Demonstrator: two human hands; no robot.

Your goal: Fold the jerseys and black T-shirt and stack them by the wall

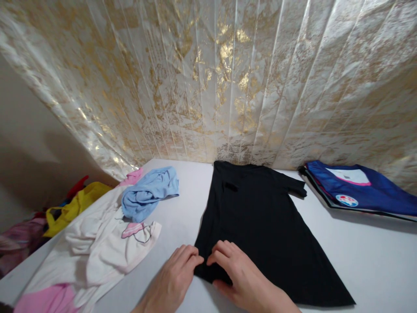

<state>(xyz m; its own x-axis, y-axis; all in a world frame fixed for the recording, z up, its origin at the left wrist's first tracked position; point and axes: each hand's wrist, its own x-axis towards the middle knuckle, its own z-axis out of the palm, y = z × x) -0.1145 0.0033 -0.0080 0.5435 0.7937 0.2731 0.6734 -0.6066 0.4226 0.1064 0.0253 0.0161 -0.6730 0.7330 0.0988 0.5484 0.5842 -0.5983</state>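
A black T-shirt (260, 217) lies spread on the white table, its collar end toward the curtain. Its right sleeve sticks out, while the left side makes a straight edge with a sleeve folded in on top. At the lower left corner of the shirt, my left hand (177, 274) has its fingers and thumb closed on the fabric edge. Just right of it, my right hand (239, 276) rests over the hem area, fingers curved and thumb apart; its fingertips touch the black cloth.
On the left lie a rumpled white and pink garment (97, 243) and a light blue garment (150, 191). Yellow cloth (76, 206) sits beyond the table's left edge. A folded stack with a navy shirt (374, 195) on top stands right. A gold-patterned curtain (208, 87) hangs behind.
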